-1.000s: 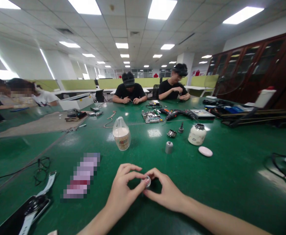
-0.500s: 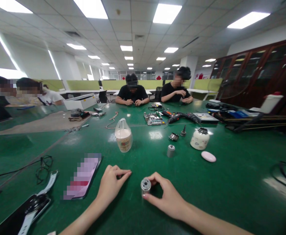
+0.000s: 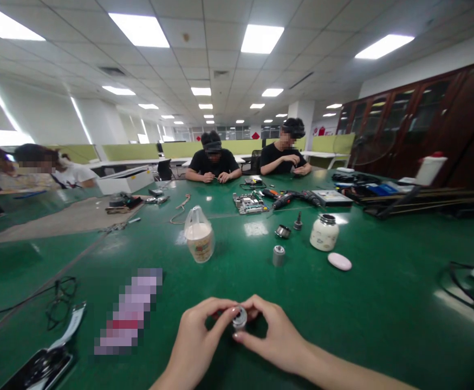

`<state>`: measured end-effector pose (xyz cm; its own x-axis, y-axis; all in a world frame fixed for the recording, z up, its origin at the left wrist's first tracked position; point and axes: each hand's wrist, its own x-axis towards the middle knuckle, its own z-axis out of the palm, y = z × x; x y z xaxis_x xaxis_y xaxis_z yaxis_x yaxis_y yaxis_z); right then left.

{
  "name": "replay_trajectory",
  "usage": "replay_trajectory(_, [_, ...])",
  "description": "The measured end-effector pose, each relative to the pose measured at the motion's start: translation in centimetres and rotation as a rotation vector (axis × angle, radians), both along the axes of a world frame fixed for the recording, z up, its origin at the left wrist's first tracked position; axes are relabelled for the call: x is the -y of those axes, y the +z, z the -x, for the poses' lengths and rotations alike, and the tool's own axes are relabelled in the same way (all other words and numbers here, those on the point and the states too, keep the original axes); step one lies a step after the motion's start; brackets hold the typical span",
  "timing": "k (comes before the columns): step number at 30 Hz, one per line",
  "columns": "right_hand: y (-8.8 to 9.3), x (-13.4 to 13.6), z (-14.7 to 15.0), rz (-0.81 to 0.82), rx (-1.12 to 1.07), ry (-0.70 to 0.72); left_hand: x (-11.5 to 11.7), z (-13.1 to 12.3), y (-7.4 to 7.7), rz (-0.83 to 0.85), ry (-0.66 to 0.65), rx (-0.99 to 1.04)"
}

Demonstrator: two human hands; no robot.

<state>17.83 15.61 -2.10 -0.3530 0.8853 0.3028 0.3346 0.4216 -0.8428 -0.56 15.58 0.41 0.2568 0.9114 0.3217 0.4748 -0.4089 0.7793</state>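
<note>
My right hand (image 3: 275, 338) grips a small silver metal cylinder (image 3: 240, 325) between thumb and fingers, upright near the table's front. It looks like a small motor, with dark holes in its top face. The fingertips of my left hand (image 3: 202, 330) are pinched together over the cylinder's top rim. What they hold, if anything, is too small to make out. A similar metal cylinder (image 3: 278, 255) stands farther off on the green table (image 3: 147, 238). Behind it lie a round metal part (image 3: 283, 232) and a small dark geared or stemmed part (image 3: 298, 222).
A bagged cup (image 3: 201, 244), a cream bottle (image 3: 324, 234) and a pink oval object (image 3: 339, 261) stand ahead. A pixelated phone (image 3: 129, 314) and a watch (image 3: 58, 346) lie left. Farther back are a circuit board (image 3: 250, 202), power drills (image 3: 287, 199) and two people at work.
My left hand has moved right, bringing its pinched fingertips onto the cylinder's top. My right hand keeps hold of the cylinder. The camera view has shifted slightly.
</note>
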Motion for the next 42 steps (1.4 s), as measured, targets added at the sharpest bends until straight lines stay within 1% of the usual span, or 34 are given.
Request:
replay_trajectory(3, [0.1, 0.1, 0.1, 0.004, -0.004, 0.011, 0.0, 0.2, 0.1, -0.008, 0.004, -0.018])
replay_trajectory(9, [-0.1, 0.2, 0.1, -0.02, 0.008, 0.018, 0.2, 0.1, 0.2, -0.052, -0.061, -0.055])
replay_trajectory(12, [0.2, 0.2, -0.4, -0.049, -0.018, 0.045, 0.4, -0.2, -0.6, -0.093, -0.035, -0.054])
replay_trajectory(15, [1.3, 0.1, -0.9, -0.094, -0.034, 0.008, 0.5, -0.2, -2.1, -0.149, -0.033, -0.055])
replay_trajectory(17, [2.2, 0.0, -1.0, -0.14, 0.03, -0.028, 0.4, -0.1, -3.1, -0.153, -0.071, -0.064])
replay_trajectory(19, [2.8, 0.0, -0.8, -0.18, 0.131, -0.037, 0.2, 0.0, -3.8, -0.135, -0.086, -0.07])
replay_trajectory(21, [3.1, 0.1, -0.4, -0.197, 0.207, -0.037, 0.0, 0.1, -4.0, -0.113, -0.083, -0.068])
replay_trajectory(23, [3.3, 0.1, 0.0, -0.199, 0.235, -0.04, -0.1, 0.2, -4.0, -0.104, -0.082, -0.065])
replay_trajectory(26, [3.7, -0.2, 0.1, -0.194, 0.204, -0.067, -0.2, 0.2, -3.9, -0.111, -0.079, -0.08])
replay_trajectory(28, [4.0, -0.8, -0.3, -0.198, 0.162, -0.117, -0.2, 0.2, -3.9, -0.127, -0.082, -0.094])
replay_trajectory(31, [3.5, -2.3, -1.6, -0.22, 0.168, -0.228, -0.2, 0.2, -3.8, -0.149, -0.087, -0.108])
replay_trajectory(35, [1.0, -4.2, -3.4, -0.243, 0.358, -0.286, -0.1, 0.1, -3.5, -0.157, -0.073, -0.136])
replay_trajectory(38, [-0.4, -4.5, -4.0, -0.231, 0.388, -0.296, 0.1, 0.0, -3.2, -0.149, -0.064, -0.148])
replay_trajectory(40, [-0.5, -4.4, -3.9, -0.244, 0.367, -0.299, 0.2, 0.0, -3.1, -0.138, -0.06, -0.146])
replay_trajectory(42, [0.0, -4.0, -3.4, -0.254, 0.294, -0.315, 0.2, 0.0, -3.0, -0.129, -0.053, -0.136])
